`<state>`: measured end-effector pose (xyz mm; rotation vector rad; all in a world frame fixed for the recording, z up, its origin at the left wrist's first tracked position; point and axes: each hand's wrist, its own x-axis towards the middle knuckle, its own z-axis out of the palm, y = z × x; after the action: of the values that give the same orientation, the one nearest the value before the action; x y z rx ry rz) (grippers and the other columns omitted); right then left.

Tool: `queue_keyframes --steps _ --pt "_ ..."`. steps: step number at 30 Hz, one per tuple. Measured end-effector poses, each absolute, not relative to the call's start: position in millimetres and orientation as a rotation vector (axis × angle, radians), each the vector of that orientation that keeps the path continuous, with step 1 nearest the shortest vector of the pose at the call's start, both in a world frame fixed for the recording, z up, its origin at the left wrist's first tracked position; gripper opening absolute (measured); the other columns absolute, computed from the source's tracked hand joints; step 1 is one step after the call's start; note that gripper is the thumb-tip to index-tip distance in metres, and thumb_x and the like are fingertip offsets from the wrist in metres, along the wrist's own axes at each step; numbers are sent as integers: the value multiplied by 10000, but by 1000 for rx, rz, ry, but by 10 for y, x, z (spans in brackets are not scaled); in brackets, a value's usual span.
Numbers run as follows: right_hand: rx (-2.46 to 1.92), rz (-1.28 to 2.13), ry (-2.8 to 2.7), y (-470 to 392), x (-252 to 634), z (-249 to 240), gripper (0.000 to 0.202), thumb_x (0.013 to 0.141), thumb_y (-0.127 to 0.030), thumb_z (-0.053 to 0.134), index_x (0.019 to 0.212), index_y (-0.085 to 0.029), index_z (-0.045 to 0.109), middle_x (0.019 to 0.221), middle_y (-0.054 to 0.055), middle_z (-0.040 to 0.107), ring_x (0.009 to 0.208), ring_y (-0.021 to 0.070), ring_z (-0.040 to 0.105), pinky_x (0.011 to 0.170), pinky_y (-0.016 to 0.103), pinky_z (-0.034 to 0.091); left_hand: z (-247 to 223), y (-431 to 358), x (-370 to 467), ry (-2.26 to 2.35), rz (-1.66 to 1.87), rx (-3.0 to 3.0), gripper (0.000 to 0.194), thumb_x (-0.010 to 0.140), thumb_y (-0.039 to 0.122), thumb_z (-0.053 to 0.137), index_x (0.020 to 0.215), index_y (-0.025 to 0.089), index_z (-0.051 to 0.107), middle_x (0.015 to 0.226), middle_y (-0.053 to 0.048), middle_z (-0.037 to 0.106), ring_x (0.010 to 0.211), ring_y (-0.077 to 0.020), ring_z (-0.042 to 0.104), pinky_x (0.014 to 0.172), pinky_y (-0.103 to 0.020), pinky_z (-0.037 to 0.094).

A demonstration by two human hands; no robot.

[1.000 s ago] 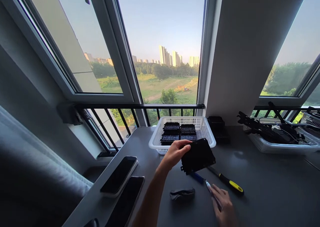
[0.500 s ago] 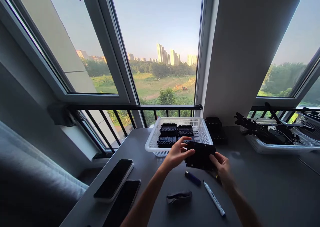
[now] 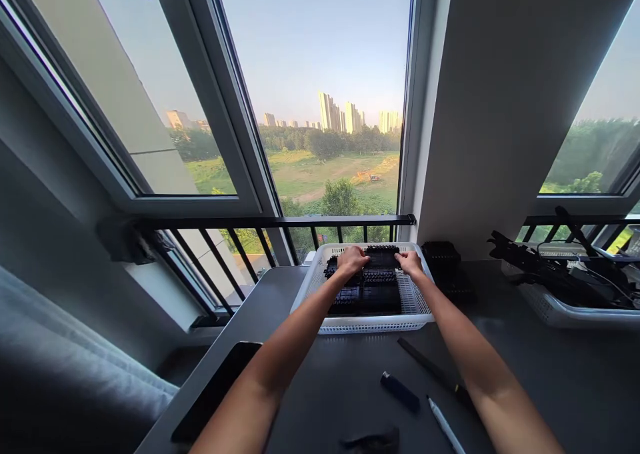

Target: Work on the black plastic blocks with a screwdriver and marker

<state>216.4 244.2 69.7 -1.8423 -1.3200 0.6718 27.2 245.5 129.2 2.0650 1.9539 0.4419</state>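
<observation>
My left hand [image 3: 353,259] and my right hand [image 3: 410,263] are both closed on a flat black plastic part [image 3: 383,257] with toothed edges, one at each end. The part is held over the back of a white slotted plastic basket [image 3: 373,327], level with its far side; I cannot tell whether it rests on the pieces beneath. Several similar black plastic parts [image 3: 383,301] lie in rows in the basket. My left hand partly covers the ones at the back left.
Before the basket lie a dark lighter-like object [image 3: 400,392], a white marker [image 3: 444,427], a long thin black tool [image 3: 427,362] and a phone [image 3: 215,394]. Black parts [image 3: 443,261] are stacked to the right. Farther right, another basket [image 3: 565,313] holds black pieces and cables.
Both hands have moved forward with the black plastic part, from above the table to the back of the basket. The thin black tool now shows more fully.
</observation>
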Motion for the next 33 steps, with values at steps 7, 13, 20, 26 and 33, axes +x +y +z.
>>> queue_keyframes --steps 7,13,20,26,33 --pt "-2123 645 -1428 2760 2093 353 246 922 -357 570 1046 -152 622 1037 62 647 883 167 632 786 361 532 898 2771 310 2023 318 2004 168 675 294 708 791 173 720 882 -128 734 935 -269 678 738 -286 480" --pt "-2152 598 -1523 2834 2026 225 250 897 -369 601 951 -131 655 960 77 689 866 175 656 797 341 514 741 2813 172 2034 298 2003 187 699 335 686 823 198 715 954 -118 729 972 -267 670 764 -293 483" --pt "-2085 455 -1523 2702 1961 420 169 833 -299 656 859 -142 712 930 169 720 868 264 691 700 295 477 856 2683 227 2035 364 2051 161 749 332 656 821 196 702 967 -121 724 961 -264 669 775 -307 472" --pt "-1764 316 -1634 2210 2225 943 287 927 -355 483 1029 -206 706 955 105 726 891 222 678 763 280 479 1210 2252 101 1965 580 2125 249 864 405 511 976 229 648 946 -66 724 887 -219 667 723 -293 454" --pt "-1622 -61 -1687 1145 3458 626 320 903 -262 418 1086 -195 672 982 91 688 853 226 656 797 334 506 1073 869 -417 1671 1259 1983 226 832 407 522 965 241 597 746 15 641 642 -147 595 644 -254 455"
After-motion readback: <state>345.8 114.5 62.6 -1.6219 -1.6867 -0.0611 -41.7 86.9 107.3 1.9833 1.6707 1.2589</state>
